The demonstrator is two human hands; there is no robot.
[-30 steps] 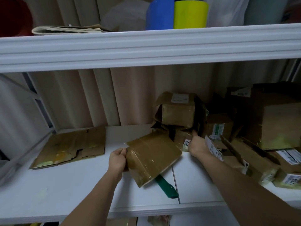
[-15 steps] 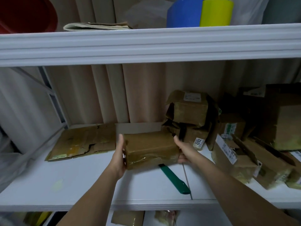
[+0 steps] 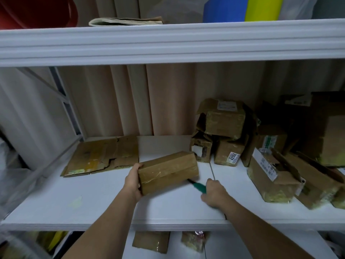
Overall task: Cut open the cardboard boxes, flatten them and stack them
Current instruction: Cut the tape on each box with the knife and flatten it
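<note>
The taped cardboard box (image 3: 168, 171) sits in the middle of the white shelf (image 3: 93, 199), tilted a little so its right end points away from me. My left hand (image 3: 133, 181) grips its left end, thumb over the top edge and fingers curled under the near side. Just right of the box lies the green-handled knife (image 3: 198, 186), its dark tip tucked under the box's lower right corner. My right hand (image 3: 214, 193) is down over the handle's near end, fingers bent around it; whether they have truly closed on it I cannot tell, since the back of my hand hides them.

To the left, well apart from the box, a flattened piece of cardboard (image 3: 101, 156) lies flat against the shelf near the back. Behind and to the right, more boxes are heaped: a pile of small boxes (image 3: 222, 131), one with a label reading 4292 (image 3: 232, 157), and an opened box with a white label (image 3: 270, 176) farther right. Overhead runs the upper shelf (image 3: 168, 42), holding folded paper (image 3: 127, 21) and a blue and yellow container (image 3: 242, 8).
</note>
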